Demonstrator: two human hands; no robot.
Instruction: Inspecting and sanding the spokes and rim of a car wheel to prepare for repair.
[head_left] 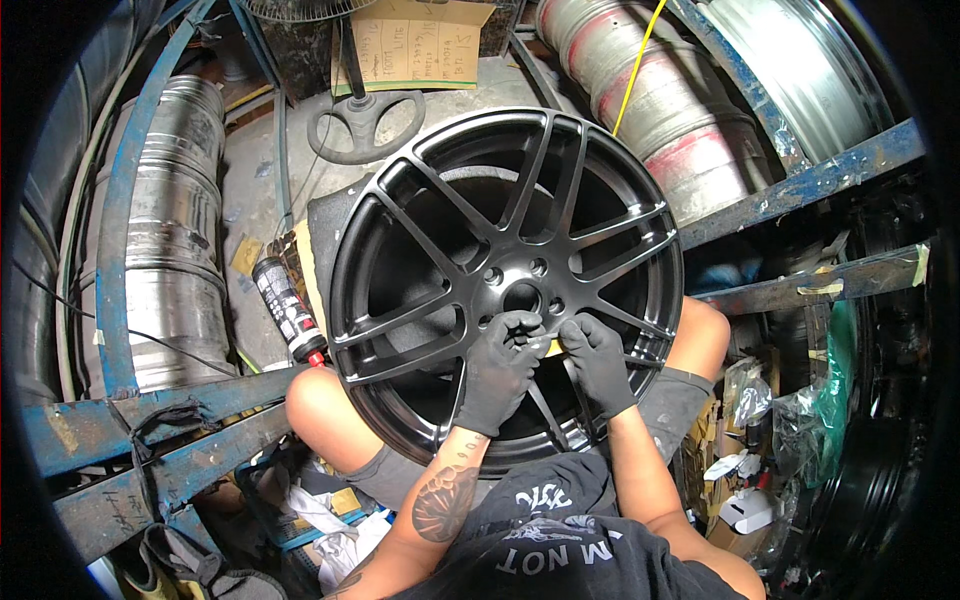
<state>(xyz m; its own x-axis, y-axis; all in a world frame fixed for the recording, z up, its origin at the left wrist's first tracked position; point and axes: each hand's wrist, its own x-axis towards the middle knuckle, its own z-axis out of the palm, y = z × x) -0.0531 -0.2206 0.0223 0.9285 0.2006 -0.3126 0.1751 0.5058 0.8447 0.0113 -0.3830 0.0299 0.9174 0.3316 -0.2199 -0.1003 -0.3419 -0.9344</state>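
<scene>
A matte black multi-spoke wheel [630, 210] lies face up over my knees on a dark padded support. My left hand [500, 365], in a dark grey glove, is over the lower hub with fingers curled inward, at a small yellow piece [552, 346] that seems like a strip of paper or tape. My right hand [595, 365], also gloved, pinches that yellow piece just below the centre bore, partly hiding it. A black bottle with a red tip [286, 305] rests beside the wheel's left edge.
Silver wheel barrels [175, 180] fill blue metal racks [135, 250] on the left, with more [650, 120] at upper right. A steering wheel on a post [365, 135] stands behind the wheel, near a marked cardboard [440, 45]. Plastic bags [795, 430] and clutter sit at right.
</scene>
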